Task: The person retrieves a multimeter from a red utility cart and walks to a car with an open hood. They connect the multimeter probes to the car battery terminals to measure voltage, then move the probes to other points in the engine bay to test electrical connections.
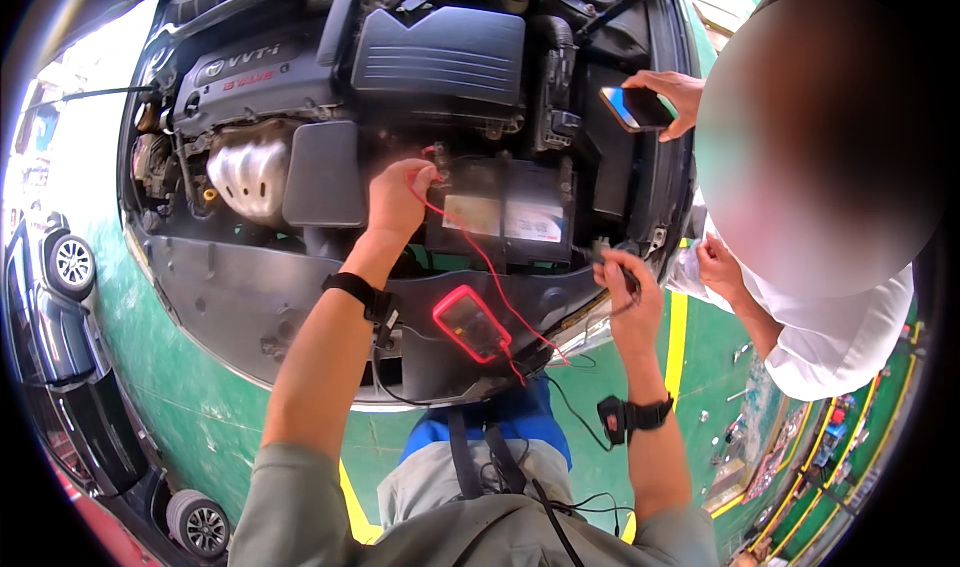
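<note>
A car battery (525,184) with a pale label sits in the open engine bay. My left hand (400,199) is closed in a pinch on the red test probe, at the terminal on the battery's left end; its tip is hidden by my fingers. Beside the clamp at the battery's near right corner, my right hand (632,292) is closed around the black test probe. Whether either tip touches metal I cannot tell. A red-framed multimeter (472,324) lies tilted on the front panel, its red lead (480,252) running up to my left hand.
A person in white (835,332) stands at the right, one hand holding a phone (638,109) over the bay's edge. An engine cover (255,77) and a black air filter box (440,57) lie beyond the battery. Another car (90,407) stands at the left.
</note>
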The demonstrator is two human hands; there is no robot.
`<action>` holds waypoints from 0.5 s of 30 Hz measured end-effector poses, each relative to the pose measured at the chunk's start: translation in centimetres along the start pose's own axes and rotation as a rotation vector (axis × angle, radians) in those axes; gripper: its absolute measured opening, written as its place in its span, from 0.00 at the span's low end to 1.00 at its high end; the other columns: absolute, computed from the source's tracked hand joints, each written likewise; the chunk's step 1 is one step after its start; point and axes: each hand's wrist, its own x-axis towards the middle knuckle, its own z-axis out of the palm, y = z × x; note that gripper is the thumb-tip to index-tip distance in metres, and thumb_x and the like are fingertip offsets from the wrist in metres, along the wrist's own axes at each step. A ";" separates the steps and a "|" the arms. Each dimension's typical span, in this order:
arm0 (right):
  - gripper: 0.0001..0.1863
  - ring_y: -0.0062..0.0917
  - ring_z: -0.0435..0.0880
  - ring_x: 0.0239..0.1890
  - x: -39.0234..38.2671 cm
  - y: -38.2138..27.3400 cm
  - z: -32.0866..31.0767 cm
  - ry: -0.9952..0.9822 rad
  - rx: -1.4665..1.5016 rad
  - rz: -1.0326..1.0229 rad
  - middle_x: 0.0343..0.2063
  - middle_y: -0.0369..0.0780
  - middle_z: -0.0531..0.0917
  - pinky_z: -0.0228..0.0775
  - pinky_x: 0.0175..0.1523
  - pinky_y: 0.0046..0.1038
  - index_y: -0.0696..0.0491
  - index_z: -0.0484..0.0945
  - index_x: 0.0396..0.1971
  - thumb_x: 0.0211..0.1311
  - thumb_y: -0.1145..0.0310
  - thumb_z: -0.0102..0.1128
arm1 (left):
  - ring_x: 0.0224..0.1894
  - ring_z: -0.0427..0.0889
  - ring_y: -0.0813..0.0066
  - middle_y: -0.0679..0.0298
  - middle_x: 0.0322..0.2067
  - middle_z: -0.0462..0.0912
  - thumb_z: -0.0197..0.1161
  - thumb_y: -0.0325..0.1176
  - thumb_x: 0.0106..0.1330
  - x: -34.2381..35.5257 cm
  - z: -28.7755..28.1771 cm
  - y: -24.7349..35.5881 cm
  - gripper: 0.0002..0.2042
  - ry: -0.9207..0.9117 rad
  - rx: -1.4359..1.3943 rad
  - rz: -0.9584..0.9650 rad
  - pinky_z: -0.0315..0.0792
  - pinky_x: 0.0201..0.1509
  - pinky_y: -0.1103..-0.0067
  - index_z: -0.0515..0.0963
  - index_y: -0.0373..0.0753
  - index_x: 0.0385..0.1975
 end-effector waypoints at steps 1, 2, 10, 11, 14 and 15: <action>0.12 0.21 0.87 0.42 1.3 0.2 0.3 0.000 -0.042 -0.032 0.40 0.38 0.86 0.80 0.51 0.23 0.61 0.81 0.48 0.74 0.69 0.60 | 0.29 0.80 0.80 0.65 0.27 0.86 0.69 0.36 0.70 0.2 0.1 0.2 0.11 -0.009 0.022 0.004 0.76 0.36 0.81 0.85 0.34 0.41; 0.12 0.22 0.87 0.42 2.7 0.4 0.7 -0.003 -0.084 -0.064 0.40 0.38 0.85 0.80 0.51 0.23 0.61 0.81 0.49 0.74 0.69 0.60 | 0.28 0.80 0.80 0.64 0.26 0.86 0.68 0.36 0.70 0.3 0.3 0.3 0.10 -0.017 0.044 0.008 0.76 0.36 0.81 0.85 0.34 0.41; 0.10 0.18 0.86 0.38 9.2 2.8 2.8 0.011 -0.350 -0.199 0.32 0.35 0.86 0.77 0.47 0.20 0.59 0.82 0.47 0.73 0.69 0.61 | 0.30 0.86 0.65 0.54 0.28 0.87 0.66 0.31 0.69 0.6 0.5 3.0 0.08 -0.063 0.191 0.038 0.77 0.39 0.75 0.85 0.33 0.38; 0.10 0.17 0.86 0.37 9.6 2.9 2.7 0.015 -0.396 -0.227 0.32 0.35 0.86 0.77 0.46 0.20 0.59 0.82 0.47 0.73 0.69 0.61 | 0.31 0.86 0.64 0.53 0.28 0.87 0.66 0.31 0.69 0.9 0.6 3.0 0.08 -0.064 0.190 0.048 0.77 0.39 0.75 0.85 0.33 0.38; 0.10 0.17 0.86 0.36 10.3 3.5 2.8 0.011 -0.493 -0.284 0.30 0.36 0.87 0.76 0.45 0.20 0.57 0.82 0.47 0.73 0.68 0.62 | 0.30 0.86 0.63 0.53 0.28 0.87 0.65 0.31 0.69 1.0 0.3 3.0 0.07 -0.070 0.173 0.054 0.77 0.38 0.74 0.85 0.34 0.38; 0.10 0.17 0.86 0.35 10.4 3.5 2.9 0.004 -0.504 -0.293 0.30 0.37 0.87 0.77 0.45 0.21 0.57 0.82 0.47 0.73 0.68 0.62 | 0.30 0.86 0.63 0.53 0.27 0.86 0.65 0.31 0.69 1.1 0.3 2.7 0.07 -0.057 0.169 0.075 0.77 0.38 0.74 0.85 0.34 0.37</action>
